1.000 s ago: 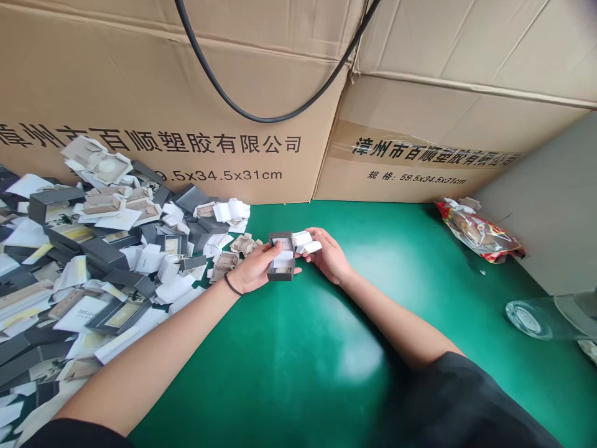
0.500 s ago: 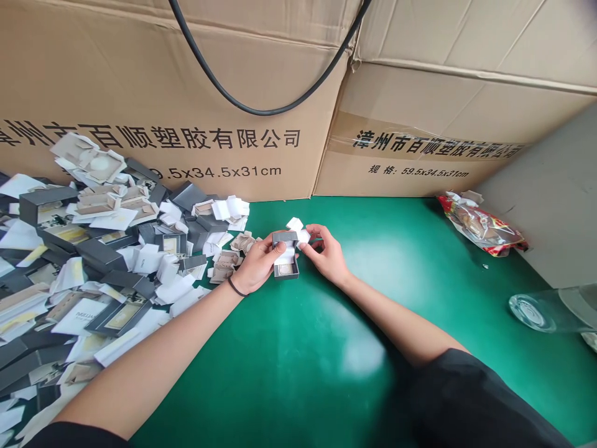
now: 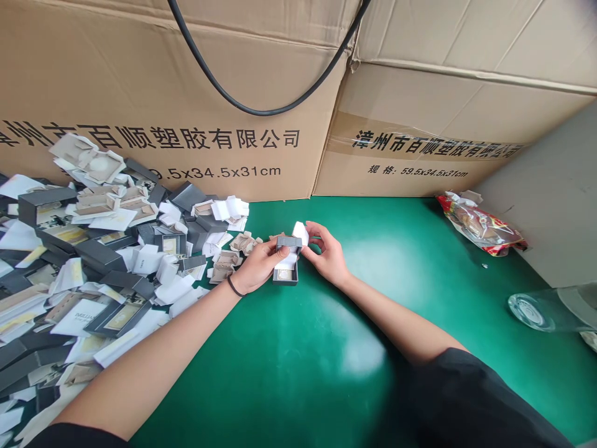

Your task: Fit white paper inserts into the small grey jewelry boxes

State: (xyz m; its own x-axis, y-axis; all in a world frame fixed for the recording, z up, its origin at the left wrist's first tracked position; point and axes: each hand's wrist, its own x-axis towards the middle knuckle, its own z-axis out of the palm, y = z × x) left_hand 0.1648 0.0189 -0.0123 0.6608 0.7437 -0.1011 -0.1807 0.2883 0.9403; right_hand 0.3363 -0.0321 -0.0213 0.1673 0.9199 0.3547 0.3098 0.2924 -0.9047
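My left hand [image 3: 259, 266] grips a small open grey box [image 3: 286, 266] with a pale lining, thumb laid across its top edge. A black band circles that wrist. My right hand [image 3: 326, 252] pinches a small white insert [image 3: 301, 233] at the box's upper right corner. Both hands meet over the green table [image 3: 303, 361], a little in front of the cardboard cartons.
A big heap of grey boxes, white cards and beige inserts [image 3: 93, 261] covers the table's left side. Two large printed cartons [image 3: 196, 106] stand behind, with a black cable [image 3: 261, 111] hanging across them. A red snack bag [image 3: 480, 227] and a glass object [image 3: 536, 311] lie at right.
The white insert in my right hand has moved in from beside the box to its upper corner. The box has tipped more upright and shifted slightly nearer.
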